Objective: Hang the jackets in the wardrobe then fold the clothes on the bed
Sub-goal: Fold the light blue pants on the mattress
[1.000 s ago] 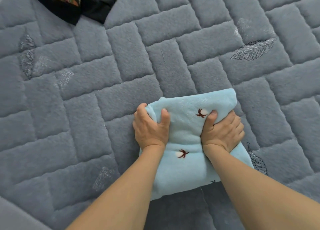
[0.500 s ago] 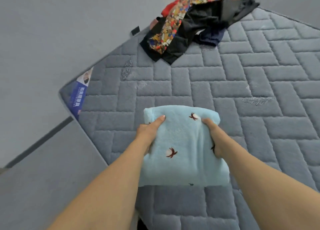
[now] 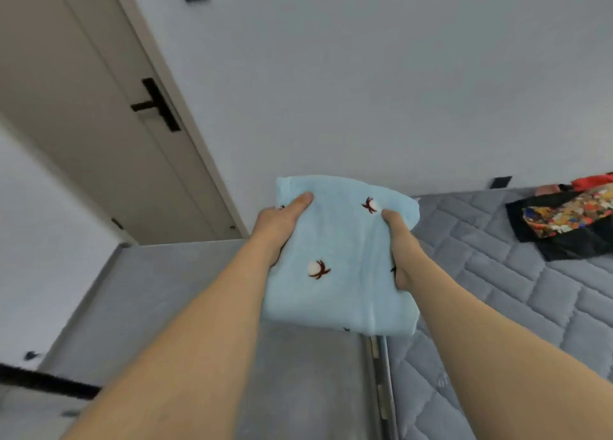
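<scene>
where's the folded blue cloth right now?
Head view, centre: the folded blue cloth is held off the bed between the left hand and right hand, near the bed's left edge.

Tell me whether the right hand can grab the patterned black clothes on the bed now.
Probably not: the right hand grips the folded light-blue fleece garment, and the patterned black clothes lie well beyond it.

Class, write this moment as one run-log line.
stage: carrying | item: folded blue garment | left hand: grips | right hand: grips | unfolded clothes: on bed
</scene>
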`<state>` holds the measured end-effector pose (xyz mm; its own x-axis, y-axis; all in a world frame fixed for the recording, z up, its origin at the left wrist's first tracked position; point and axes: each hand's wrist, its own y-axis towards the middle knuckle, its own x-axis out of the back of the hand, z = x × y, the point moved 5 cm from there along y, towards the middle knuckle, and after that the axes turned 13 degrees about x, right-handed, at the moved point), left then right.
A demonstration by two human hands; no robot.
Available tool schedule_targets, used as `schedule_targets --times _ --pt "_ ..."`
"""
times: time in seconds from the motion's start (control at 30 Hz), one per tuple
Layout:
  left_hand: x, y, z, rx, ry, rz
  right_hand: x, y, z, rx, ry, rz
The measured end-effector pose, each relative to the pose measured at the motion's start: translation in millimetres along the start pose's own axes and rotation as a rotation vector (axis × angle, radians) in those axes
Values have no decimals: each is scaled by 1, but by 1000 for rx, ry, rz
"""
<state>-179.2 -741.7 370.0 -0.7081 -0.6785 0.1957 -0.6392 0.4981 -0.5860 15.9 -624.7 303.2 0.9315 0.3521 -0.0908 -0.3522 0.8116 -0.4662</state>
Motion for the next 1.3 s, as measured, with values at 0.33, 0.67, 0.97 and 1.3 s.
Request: schedule_targets --times 0.33,0.67,0.97,1.3 --pt "327 -114 45 -62 -398 -337 -305 -147 8 150 -189 473" --pt "541 -289 167 -158 -770 -808 -523 -350 -41 161 -368 1127" --pt "605 -429 247 -186 -937 -1158 -593 -505 -76 -7 -376 1721" --pt "649 -524 273 -146 -920 -1245 -659 -618 -86 80 -272 1793"
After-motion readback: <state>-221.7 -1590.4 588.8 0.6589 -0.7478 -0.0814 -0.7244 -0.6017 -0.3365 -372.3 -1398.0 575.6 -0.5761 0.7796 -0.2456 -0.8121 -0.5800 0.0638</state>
